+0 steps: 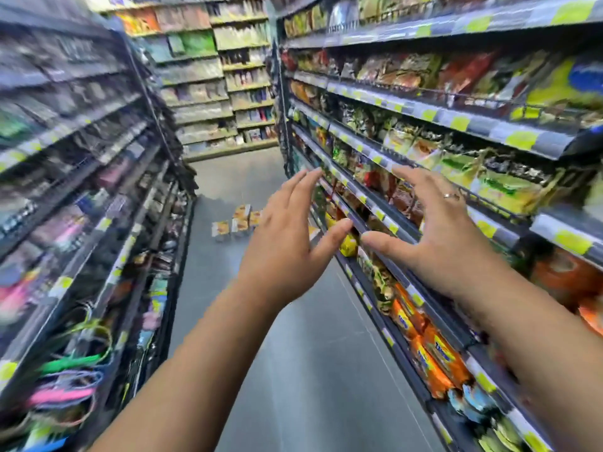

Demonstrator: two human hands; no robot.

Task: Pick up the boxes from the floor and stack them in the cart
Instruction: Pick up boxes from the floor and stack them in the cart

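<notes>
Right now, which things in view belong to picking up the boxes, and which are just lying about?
Job: boxes on the floor ahead; left hand and right hand, both open, empty. No cart shows.
Just there: orange packets, low on the right; shelves on the left, blurred.

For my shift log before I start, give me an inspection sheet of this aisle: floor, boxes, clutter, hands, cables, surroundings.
Surface: grey aisle floor, smooth.
Job's things: small boxes clustered on the floor farther down the aisle, some apparently stacked; cart not in view.
Clutter: nothing seen.
Grippers: left hand and right hand raised, fingers spread, holding nothing; ring on the right hand.
Cables: nothing seen.
Surroundings: right shelves stocked with packets; left shelves stocked but blurred.
</notes>
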